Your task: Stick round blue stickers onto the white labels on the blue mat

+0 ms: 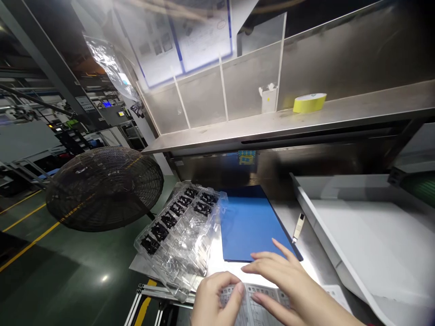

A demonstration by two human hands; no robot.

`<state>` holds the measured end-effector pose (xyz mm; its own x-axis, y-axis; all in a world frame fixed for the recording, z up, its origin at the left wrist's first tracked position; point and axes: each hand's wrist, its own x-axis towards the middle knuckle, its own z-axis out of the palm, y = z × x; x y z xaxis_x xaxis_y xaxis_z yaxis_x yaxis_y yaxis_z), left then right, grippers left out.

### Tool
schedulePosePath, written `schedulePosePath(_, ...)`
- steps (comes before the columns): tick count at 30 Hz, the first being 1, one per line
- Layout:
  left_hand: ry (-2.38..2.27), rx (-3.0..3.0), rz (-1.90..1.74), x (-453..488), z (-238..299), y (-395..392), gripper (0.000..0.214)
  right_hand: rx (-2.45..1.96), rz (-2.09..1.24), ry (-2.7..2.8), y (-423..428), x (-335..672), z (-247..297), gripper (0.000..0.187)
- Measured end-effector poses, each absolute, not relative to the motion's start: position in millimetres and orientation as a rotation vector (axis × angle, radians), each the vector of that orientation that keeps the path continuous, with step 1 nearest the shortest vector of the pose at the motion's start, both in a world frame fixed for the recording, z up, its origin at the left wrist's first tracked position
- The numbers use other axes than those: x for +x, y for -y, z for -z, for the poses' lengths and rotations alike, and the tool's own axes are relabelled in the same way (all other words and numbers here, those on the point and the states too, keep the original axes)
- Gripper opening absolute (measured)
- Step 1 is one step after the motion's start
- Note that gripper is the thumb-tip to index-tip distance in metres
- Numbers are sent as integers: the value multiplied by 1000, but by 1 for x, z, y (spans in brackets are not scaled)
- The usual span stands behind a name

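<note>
My left hand [217, 301] is curled at the left edge of a printed white sheet [253, 304], and I cannot tell whether it pinches the sheet. My right hand [282, 285] lies with spread fingers over the sheet's upper part, just below a dark blue mat [253, 224]. To the left of the mat, a clear plastic blister tray [176, 231] holds several black parts in its pockets. A small white pen-like item [298, 227] lies beyond the mat's right edge.
A white shallow tray [360, 240] stands to the right. Above the bench runs a metal shelf [288, 124] carrying a yellow tape roll [309, 103]. A black mesh fan [103, 188] stands left, beyond the bench edge, above a green floor with yellow lines.
</note>
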<state>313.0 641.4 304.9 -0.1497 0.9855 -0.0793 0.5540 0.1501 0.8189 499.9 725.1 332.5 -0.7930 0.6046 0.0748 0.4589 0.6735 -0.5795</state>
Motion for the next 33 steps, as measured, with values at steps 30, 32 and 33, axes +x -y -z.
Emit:
schedulePosePath(30,-1693,1355,-1055,318,-291,-636,25,-934,-1229,2152,-714,489,-306,19)
schedulePosePath(32,-1697,1307,-1052,318,-290,-636,25,-983,-1238,2204,-718,491,-311,12)
schedulePosePath(33,-1698,1279,-1054,317,-290,-636,26,-1021,-1249,2233,-720,491,-314,8)
